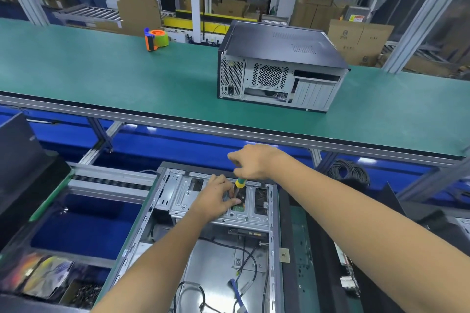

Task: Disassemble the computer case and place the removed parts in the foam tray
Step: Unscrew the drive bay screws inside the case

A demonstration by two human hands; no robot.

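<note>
An open computer case [152, 211] lies on its side below me, its metal drive cage [183, 198] at the far end and loose cables [244, 259] on its floor. My right hand [254, 160] grips a screwdriver [239, 183] with a yellow-green handle, its tip pointing down into the cage. My left hand [216, 197] rests on the cage beside the tip, fingers pinched around the shaft or the part under it. The screw itself is hidden.
A closed computer case [279, 66] stands on the green conveyor belt [101, 71] beyond. An orange and green tape dispenser [155, 39] sits further left. A coil of black cable [348, 173] lies at the right. Dark panels [25, 173] lean at the left.
</note>
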